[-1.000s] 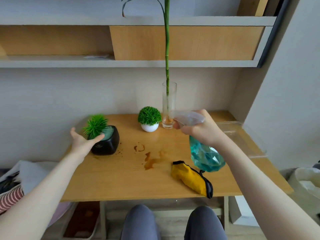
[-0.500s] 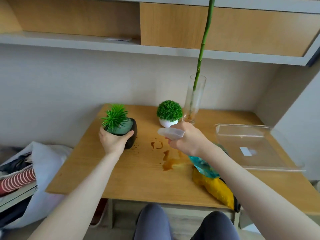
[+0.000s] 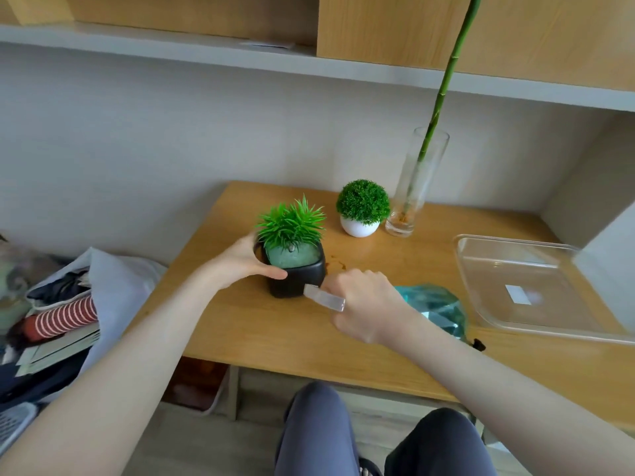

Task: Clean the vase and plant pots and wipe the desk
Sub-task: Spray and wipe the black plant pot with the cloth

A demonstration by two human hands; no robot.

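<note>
- Left hand (image 3: 240, 261) grip clamped on square black plant pot (image 3: 298, 281) on wooden counter (image 3: 261, 324).
- Right hand (image 3: 364, 304) grip clamped on teal faceted spray bottle (image 3: 436, 309), nozzle at pot.
- Brown stain (image 3: 335, 266) unwiped; round white pot (image 3: 359, 226) and tall glass vase (image 3: 414, 187) apparently untouched. Early stage.

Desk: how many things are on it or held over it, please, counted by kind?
Plant pots: 2, black pot and white pot
Glass vase: 1
Spray bottle: 1
Clear tray: 1
Total: 5
</note>
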